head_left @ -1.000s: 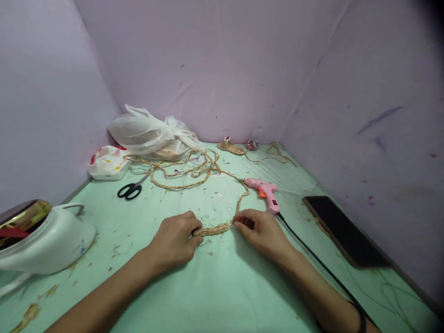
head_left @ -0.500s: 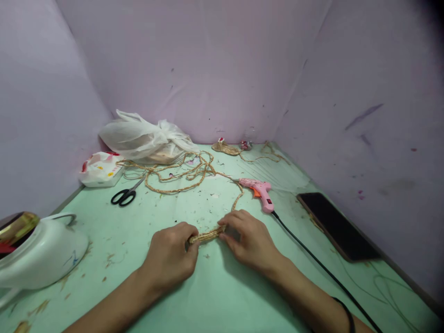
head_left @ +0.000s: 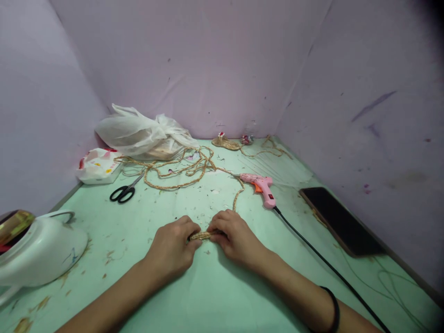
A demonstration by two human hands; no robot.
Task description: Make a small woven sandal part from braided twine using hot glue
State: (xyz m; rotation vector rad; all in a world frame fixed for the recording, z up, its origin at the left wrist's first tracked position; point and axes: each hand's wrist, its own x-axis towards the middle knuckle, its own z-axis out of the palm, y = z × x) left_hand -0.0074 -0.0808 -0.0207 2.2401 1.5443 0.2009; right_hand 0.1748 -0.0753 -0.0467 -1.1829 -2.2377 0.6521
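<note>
Between my hands is a short flat piece of coiled, braided straw cord (head_left: 201,236), mostly covered by my fingers. My left hand (head_left: 175,243) pinches its left end. The fingers of my right hand (head_left: 232,233) are closed on its right part, close to the left fingertips. From behind my right hand a single length of the cord (head_left: 237,196) runs up past the nozzle of a pink glue gun (head_left: 262,185) and joins loose loops of cord (head_left: 173,187) farther back. The glue gun lies on its side with its black cable trailing to the lower right.
Black-handled scissors (head_left: 123,193) lie at the left, near a white tissue pack (head_left: 99,171) and a plastic bag (head_left: 145,134). A white pot-like container (head_left: 45,254) stands at the left edge. A phone (head_left: 342,222) lies at right. A woven sole-shaped piece (head_left: 225,143) sits at the back.
My right hand has slid left along the straw piece, closer to my left hand, so less of it shows. My left hand keeps its grip. The view has shifted slightly.
</note>
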